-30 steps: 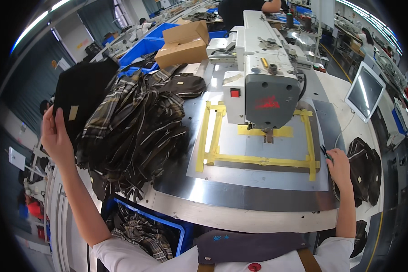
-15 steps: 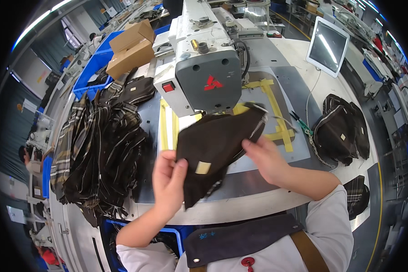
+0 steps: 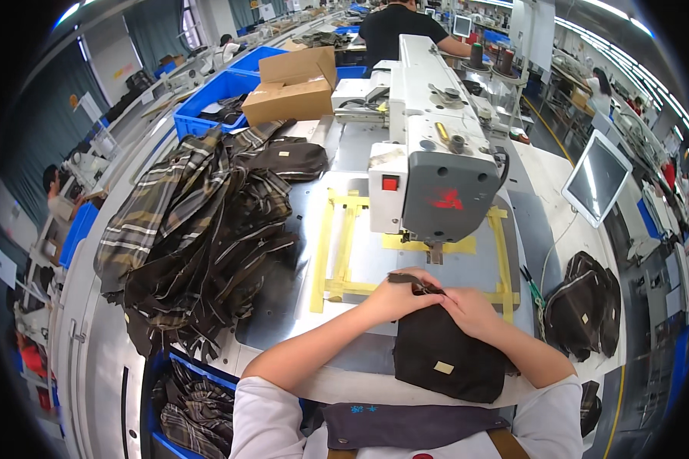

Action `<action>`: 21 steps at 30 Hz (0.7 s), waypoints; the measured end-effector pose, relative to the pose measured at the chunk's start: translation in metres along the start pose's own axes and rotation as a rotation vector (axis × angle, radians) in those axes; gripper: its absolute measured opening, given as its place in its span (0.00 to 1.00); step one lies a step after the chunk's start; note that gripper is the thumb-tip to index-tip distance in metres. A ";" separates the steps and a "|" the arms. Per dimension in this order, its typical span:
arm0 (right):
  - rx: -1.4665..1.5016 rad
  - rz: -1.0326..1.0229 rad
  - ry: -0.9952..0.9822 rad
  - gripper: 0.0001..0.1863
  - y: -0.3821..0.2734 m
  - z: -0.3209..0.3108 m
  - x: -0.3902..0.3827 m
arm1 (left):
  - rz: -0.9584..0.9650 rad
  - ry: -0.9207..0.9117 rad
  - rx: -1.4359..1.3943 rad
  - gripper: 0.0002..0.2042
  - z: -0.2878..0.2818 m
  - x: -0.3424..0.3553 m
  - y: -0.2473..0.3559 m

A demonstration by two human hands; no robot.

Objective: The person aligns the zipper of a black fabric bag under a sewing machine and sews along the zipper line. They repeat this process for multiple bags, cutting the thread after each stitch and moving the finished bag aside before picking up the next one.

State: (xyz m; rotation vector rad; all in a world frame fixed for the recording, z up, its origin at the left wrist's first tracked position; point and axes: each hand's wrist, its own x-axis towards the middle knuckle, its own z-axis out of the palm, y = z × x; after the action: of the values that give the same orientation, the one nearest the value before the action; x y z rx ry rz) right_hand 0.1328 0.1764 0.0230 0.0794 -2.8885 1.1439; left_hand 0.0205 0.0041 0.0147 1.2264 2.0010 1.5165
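My left hand (image 3: 394, 298) and my right hand (image 3: 471, 310) meet at the top edge of a dark brown fabric piece (image 3: 445, 348) with a small pale label, fingers closed around it where a zipper strip shows. The piece hangs over the table's front edge, below the needle foot of the white and grey sewing machine (image 3: 444, 191). Yellow tape strips (image 3: 502, 252) frame the metal plate beneath. Green-handled scissors (image 3: 534, 294) lie right of my right hand.
A heap of plaid and brown pieces (image 3: 184, 237) covers the left; more pieces (image 3: 578, 314) lie right. A blue bin (image 3: 176, 413) sits below, another (image 3: 191, 115) behind beside a cardboard box (image 3: 287, 96). A tablet (image 3: 597, 180) stands right. A co-worker (image 3: 398, 23) works behind the machine.
The dark piece came from the far left into both hands at the centre and now hangs upright, its zipper edge up. My right hand left the scissors and moved to that edge.
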 end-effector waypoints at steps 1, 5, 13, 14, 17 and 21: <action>-0.007 0.010 0.005 0.15 0.001 0.000 0.000 | -0.055 -0.007 -0.025 0.11 0.000 0.002 0.003; 0.015 0.091 -0.022 0.16 0.001 -0.008 0.002 | -0.156 -0.017 -0.104 0.08 -0.009 0.004 -0.008; 0.323 0.256 -0.129 0.16 -0.005 -0.019 0.005 | -0.165 0.026 -0.156 0.06 -0.012 0.003 -0.007; 0.463 0.275 -0.143 0.17 -0.008 -0.022 0.009 | -0.110 0.099 -0.238 0.07 -0.004 0.005 -0.006; 0.349 0.194 -0.039 0.14 0.033 -0.009 0.023 | -0.060 0.193 -0.322 0.11 0.010 0.007 -0.013; 0.636 0.317 0.287 0.10 0.027 -0.001 0.016 | -0.262 0.031 -0.072 0.16 -0.017 0.010 -0.021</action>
State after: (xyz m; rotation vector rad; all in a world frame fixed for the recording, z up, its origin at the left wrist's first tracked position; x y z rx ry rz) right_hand 0.1149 0.1962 0.0061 -0.4972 -2.2407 1.9006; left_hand -0.0061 0.0002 0.0039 0.8779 2.0157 1.4714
